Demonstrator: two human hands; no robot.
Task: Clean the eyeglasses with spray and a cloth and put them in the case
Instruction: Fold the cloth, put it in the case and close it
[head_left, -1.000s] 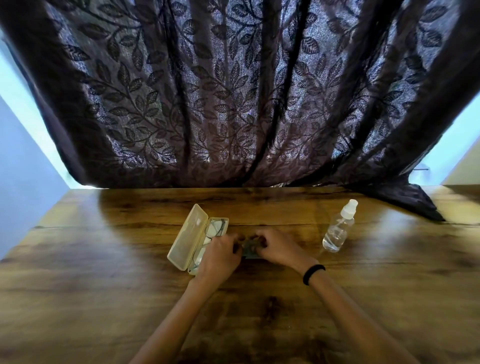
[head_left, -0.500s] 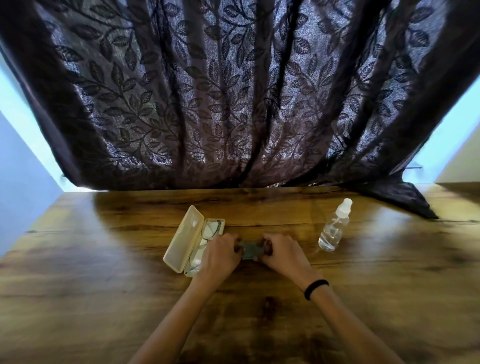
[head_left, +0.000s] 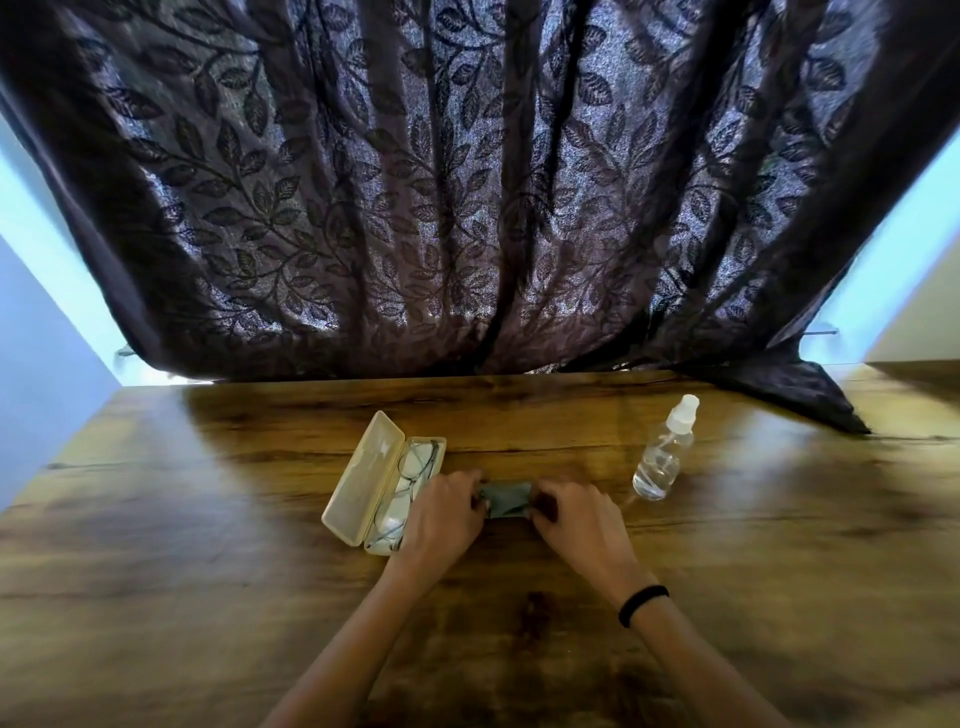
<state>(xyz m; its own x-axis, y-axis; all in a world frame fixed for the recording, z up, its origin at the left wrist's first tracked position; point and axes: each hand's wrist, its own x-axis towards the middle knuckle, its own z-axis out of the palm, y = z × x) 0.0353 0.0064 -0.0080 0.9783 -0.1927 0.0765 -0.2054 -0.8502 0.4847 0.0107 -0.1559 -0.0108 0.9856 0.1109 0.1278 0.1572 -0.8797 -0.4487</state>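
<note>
A cream eyeglass case (head_left: 363, 475) lies open on the wooden table, its lid tipped to the left. Thin-framed eyeglasses (head_left: 410, 480) rest inside its tray. Just right of the case, a small grey-green cloth (head_left: 506, 499) lies flat on the table. My left hand (head_left: 441, 519) pinches its left edge and my right hand (head_left: 579, 522) pinches its right edge. A clear spray bottle (head_left: 662, 452) with a white cap stands upright to the right of my right hand.
A dark leaf-patterned curtain (head_left: 467, 208) hangs along the table's far edge, and its corner (head_left: 810, 395) drapes onto the tabletop at the back right. The wooden table (head_left: 208, 597) stretches to both sides. A black band (head_left: 641, 605) circles my right wrist.
The cloth was bunched between my hands before; now it is spread wider and flatter. My hands have moved slightly apart along its edges.
</note>
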